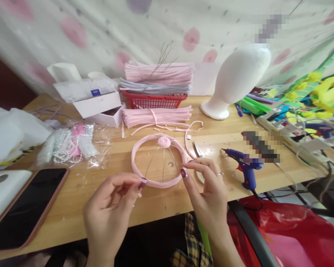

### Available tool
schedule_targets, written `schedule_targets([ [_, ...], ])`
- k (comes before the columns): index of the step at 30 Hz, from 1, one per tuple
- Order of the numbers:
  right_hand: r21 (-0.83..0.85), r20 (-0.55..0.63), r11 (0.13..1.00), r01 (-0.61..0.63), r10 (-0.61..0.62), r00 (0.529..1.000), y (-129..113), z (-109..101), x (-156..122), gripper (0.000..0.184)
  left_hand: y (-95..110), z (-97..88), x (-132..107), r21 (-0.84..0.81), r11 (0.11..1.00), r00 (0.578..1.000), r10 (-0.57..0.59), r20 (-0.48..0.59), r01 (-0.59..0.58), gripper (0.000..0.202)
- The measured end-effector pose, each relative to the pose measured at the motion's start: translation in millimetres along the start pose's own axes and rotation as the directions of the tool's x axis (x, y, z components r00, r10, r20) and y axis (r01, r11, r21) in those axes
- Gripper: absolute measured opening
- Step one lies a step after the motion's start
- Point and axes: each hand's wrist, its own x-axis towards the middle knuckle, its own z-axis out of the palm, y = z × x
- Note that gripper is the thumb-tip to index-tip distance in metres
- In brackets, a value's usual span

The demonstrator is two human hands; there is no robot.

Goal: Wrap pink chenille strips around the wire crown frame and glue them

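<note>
A pink wrapped hoop (pixel 133 157) lies on the wooden table, with a coiled pink rosette (pixel 164 141) on its far rim and thin wires fanning across its middle. Over the hoop's near left edge, my left hand (pixel 111 211) is closed in a pinch, thumb against forefinger. My right hand (pixel 207 189) pinches likewise at the hoop's right rim. Anything between either set of fingertips is too small to make out. Partly hidden behind my right hand are scissors (pixel 198 149), blades pointing away. A pink ribbon (pixel 187 142) trails beside them.
Right of my hands lies a blue glue gun (pixel 245 163); a white foam head (pixel 236 81) stands behind. Pink fuzzy stems (pixel 158 116) lie before a red basket (pixel 156 101). Bagged pearl strings (pixel 75 144) and a phone (pixel 28 207) lie left. A power strip (pixel 284 137) is far right.
</note>
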Motion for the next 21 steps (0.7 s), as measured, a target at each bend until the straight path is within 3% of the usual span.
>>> schedule_targets([
  [2, -0.054, 0.007, 0.998, 0.014, -0.014, 1.0, 1, 4, 2, 0.01, -2, -5.1, 7, 0.074, 0.997, 0.999, -0.034, -0.024, 0.036, 0.008],
  [3, -0.085, 0.017, 0.996, 0.022, -0.021, 1.0, 1, 7, 2, 0.009, -2, -5.8, 11, 0.102, 0.994, 0.999, -0.042, 0.021, 0.04, 0.01],
  [6, -0.145, 0.049, 0.988, 0.06, -0.054, 0.997, 1, 16, 1, 0.009, 0, 1.4, 23, 0.164, 0.986, 0.958, -0.059, 0.282, 0.013, 0.011],
  [8, -0.139, 0.06, 0.987, 0.078, -0.07, 0.996, 1, 22, 0, 0.009, 4, 11.4, 29, 0.214, 0.976, 0.922, -0.052, 0.385, -0.034, 0.016],
  [13, -0.132, -0.001, 0.987, 0.087, -0.088, 0.996, 3, 32, 0, 0.006, 12, 29.8, 40, 0.362, 0.916, 0.92, 0.022, 0.391, -0.176, 0.019],
  [21, -0.036, 0.034, 0.996, 0.085, -0.084, 0.996, 5, 33, 0, 0.012, 13, 36.0, 46, 0.44, 0.863, 0.895, 0.03, 0.445, -0.248, 0.018],
])
